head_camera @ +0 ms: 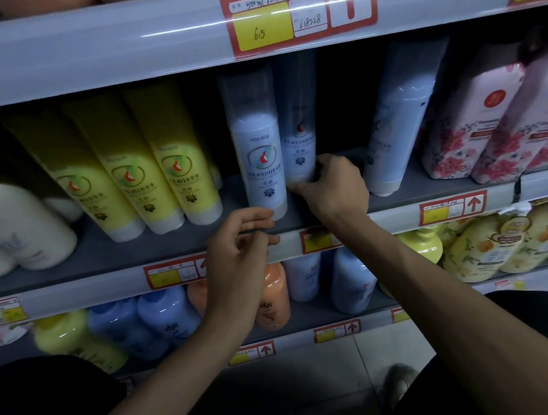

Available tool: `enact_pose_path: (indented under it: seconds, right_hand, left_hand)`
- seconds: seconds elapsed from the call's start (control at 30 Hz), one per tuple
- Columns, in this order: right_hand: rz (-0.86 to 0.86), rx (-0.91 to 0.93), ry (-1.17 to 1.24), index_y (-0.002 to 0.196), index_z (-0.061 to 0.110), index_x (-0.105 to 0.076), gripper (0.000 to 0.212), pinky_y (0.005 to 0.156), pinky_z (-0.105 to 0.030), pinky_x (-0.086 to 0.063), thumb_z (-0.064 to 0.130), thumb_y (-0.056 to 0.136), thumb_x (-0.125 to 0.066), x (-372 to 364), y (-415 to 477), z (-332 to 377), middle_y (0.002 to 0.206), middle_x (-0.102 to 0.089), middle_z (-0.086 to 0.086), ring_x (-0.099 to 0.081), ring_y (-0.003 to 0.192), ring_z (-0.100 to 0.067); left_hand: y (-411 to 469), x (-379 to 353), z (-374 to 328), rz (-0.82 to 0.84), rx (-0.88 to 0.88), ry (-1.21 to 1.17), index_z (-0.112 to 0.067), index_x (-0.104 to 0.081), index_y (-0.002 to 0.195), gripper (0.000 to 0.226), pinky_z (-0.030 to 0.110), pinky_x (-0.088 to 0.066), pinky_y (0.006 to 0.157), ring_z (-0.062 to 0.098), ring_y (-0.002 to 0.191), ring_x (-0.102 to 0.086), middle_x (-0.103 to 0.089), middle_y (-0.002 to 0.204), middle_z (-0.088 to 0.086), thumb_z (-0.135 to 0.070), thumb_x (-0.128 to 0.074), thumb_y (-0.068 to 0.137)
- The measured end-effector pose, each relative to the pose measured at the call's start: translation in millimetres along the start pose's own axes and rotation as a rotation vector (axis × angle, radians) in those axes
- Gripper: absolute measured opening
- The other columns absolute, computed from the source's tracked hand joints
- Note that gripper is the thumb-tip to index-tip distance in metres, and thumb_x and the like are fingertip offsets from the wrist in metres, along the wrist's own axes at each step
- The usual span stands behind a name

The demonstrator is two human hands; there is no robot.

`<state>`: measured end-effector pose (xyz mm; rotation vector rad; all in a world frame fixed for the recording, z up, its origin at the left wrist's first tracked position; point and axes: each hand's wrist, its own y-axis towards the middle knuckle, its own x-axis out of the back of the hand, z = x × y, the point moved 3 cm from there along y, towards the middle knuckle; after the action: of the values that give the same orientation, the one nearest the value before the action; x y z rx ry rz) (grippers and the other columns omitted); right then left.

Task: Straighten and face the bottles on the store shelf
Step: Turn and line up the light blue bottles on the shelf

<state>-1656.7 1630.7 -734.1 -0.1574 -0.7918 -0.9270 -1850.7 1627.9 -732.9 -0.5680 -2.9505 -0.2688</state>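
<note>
One rear blue bottle (298, 128) in right hand (330, 185); bare shelf (403, 200) beside.

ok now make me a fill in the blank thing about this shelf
The right hand grips a tube whose colour is pale ___.
Left of it, ___ yellow tubes show their labels.
The red arrow on the price tag above points ___.
The pink flowered bottles stand toward the shelf's ___ end.

Missing words: blue; three; up; right
</note>
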Motion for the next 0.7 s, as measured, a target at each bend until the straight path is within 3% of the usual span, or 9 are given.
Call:
enact_pose_path:
  seconds: [0.37,0.57,0.7]
  right_hand:
    - [-0.006,0.030,-0.033,0.113,0.021,-0.069,0.049,0.076,-0.038,-0.052,0.051,0.076,-0.079,-1.4,0.5,-1.5,0.113,-0.072,-0.007,-0.068,0.103,-0.033]
    - [0.024,0.090,0.025,0.117,0.012,-0.065,0.044,0.081,-0.035,-0.052,0.028,0.079,-0.081,13.5,-7.3,-1.8,0.113,-0.074,-0.009,-0.068,0.106,-0.031]
    - [0.013,0.162,0.011,0.121,0.017,-0.067,0.042,0.081,-0.032,-0.055,0.019,0.081,-0.079,48.1,-26.0,-6.4,0.104,-0.077,-0.001,-0.072,0.099,-0.024]
  left_hand:
    - [2.8,-8.2,-9.0,0.034,-0.026,-0.035,-0.015,-0.070,0.110,0.029,0.017,-0.054,0.076,0.012,0.090,-0.075,-0.074,0.105,0.002,0.005,-0.054,0.097]
    - [3.7,-15.9,-11.2,0.082,-0.027,-0.055,-0.017,-0.069,0.115,0.031,0.017,-0.053,0.079,0.012,0.098,-0.074,-0.074,0.110,0.000,0.004,-0.054,0.097]
    - [0.0,-23.9,-10.5,0.121,-0.019,-0.077,-0.017,-0.069,0.114,0.031,0.018,-0.054,0.080,0.014,0.102,-0.072,-0.074,0.109,0.001,0.004,-0.055,0.097]
